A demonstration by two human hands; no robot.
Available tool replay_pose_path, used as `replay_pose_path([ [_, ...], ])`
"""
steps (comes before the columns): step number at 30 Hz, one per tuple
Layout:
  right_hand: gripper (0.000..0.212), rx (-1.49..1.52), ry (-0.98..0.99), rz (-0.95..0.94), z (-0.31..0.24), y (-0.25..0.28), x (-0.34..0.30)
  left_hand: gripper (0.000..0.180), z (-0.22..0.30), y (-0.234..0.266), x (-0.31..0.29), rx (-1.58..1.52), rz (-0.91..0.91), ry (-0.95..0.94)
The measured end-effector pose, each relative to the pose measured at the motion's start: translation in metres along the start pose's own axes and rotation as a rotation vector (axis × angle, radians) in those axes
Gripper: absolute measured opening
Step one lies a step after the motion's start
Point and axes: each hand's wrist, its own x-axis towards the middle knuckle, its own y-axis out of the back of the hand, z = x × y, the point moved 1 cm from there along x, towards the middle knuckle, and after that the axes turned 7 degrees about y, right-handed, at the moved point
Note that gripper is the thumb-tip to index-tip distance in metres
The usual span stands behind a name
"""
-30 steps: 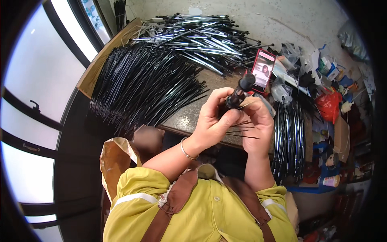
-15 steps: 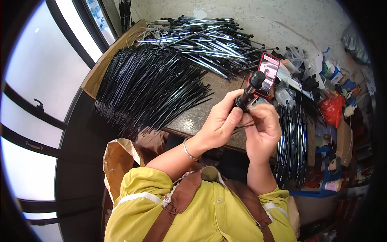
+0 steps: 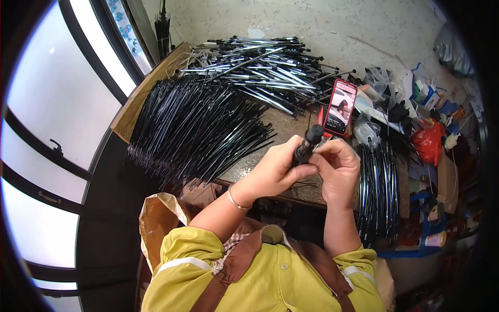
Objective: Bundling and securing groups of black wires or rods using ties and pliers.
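Yellow shirt (image 3: 270,281), brown straps (image 3: 234,265), bracelet (image 3: 236,200)

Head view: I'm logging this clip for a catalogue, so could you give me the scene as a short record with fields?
setting: stone-topped table beside a window
left hand: left hand grips a black rod-shaped part
right hand: right hand touches the same part
near the hands: phone in a red case propped upright, screen lit
left of the table: heap of thin black rods
far side: pile of black and silver rods
right side: curved black strips; red bag
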Motion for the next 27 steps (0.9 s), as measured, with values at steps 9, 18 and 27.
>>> replay_pose_path([
  [9,0.023,-0.263,0.091,-0.188,-0.010,-0.001,0.002,0.019,-0.003,0.011,0.012,-0.219,-0.277,0.078],
  [18,0.021,-1.045,0.808,-0.172,-0.037,-0.017,0.000,0.035,-0.005,-0.014,0.008,-0.412,-0.013,0.134],
  [27,0.021,-0.904,0.756,-0.312,-0.045,0.021,-0.031,0.048,0.035,0.021,0.012,-0.197,0.230,0.272],
])
